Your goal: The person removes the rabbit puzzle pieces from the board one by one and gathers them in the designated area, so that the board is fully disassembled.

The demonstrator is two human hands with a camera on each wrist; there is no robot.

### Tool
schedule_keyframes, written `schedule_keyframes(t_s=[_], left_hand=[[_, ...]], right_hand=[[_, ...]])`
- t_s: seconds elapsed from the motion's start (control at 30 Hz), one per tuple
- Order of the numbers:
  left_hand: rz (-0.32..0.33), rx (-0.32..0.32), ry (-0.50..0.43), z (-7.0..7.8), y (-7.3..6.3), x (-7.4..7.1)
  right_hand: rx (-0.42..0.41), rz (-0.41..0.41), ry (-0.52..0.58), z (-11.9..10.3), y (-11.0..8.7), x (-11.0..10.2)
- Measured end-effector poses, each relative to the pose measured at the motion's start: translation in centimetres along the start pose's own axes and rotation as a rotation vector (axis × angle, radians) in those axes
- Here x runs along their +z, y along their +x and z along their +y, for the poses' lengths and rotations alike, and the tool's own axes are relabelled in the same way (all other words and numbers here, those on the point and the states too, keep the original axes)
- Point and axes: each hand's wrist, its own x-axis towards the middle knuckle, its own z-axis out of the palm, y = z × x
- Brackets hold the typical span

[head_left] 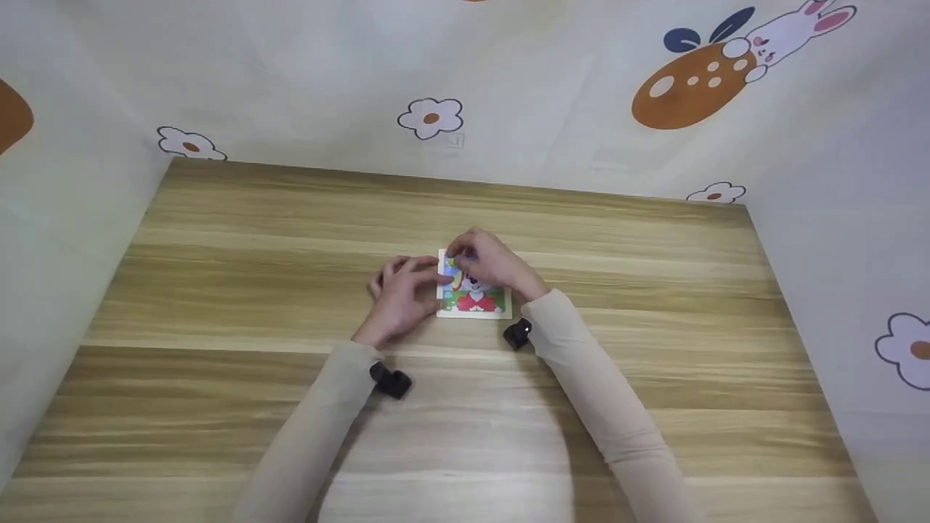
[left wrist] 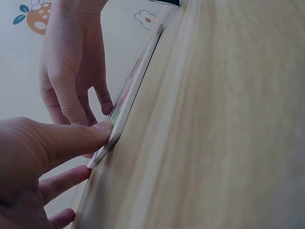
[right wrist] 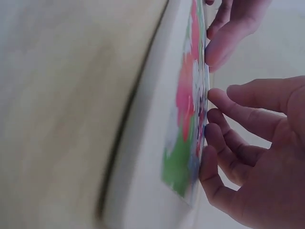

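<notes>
The board lies flat on the bench, a little toward 12 o'clock from the bench's middle. Its picture, inside a pale border, shows a white-faced figure with red below it near 6 o'clock and green to either side.

The left hand is at the board's 9 o'clock side. Its fingers are spread and loosely bent, gripping nothing; the thumb and nearest fingertips touch the board's edge. The right hand comes in from 3 o'clock and covers the upper part. Its fingers are relaxed and bent, their tips down on the board toward 11 o'clock; whether a small piece sits under them cannot be told.

A black camera is on the left wrist at 7 o'clock, another on the right at 5 o'clock. On the wall, a rabbit is printed toward 2 o'clock.
</notes>
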Motion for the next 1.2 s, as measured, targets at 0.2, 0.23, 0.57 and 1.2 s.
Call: schedule_keyframes(t_s=[0.2,0.23,0.57,1.2], left_hand=[[-0.006,-0.02,-0.002,0.0,0.0,-0.1],[-0.006,-0.021,-0.004,0.0,0.1,-0.1],[-0.002,-0.006,-0.001,-0.1,0.1,-0.1],[-0.005,0.004,-0.007,-0.2,0.1,-0.1]], right_hand=[[0.004,-0.026,0.108,0.7,0.1,0.0],[0.002,-0.029,0.121,0.9,0.1,0.1],[-0.046,-0.065,0.192,1.4,-0.1,0.0],[-0.036,-0.049,0.345,1.9,-0.5,0.3]])
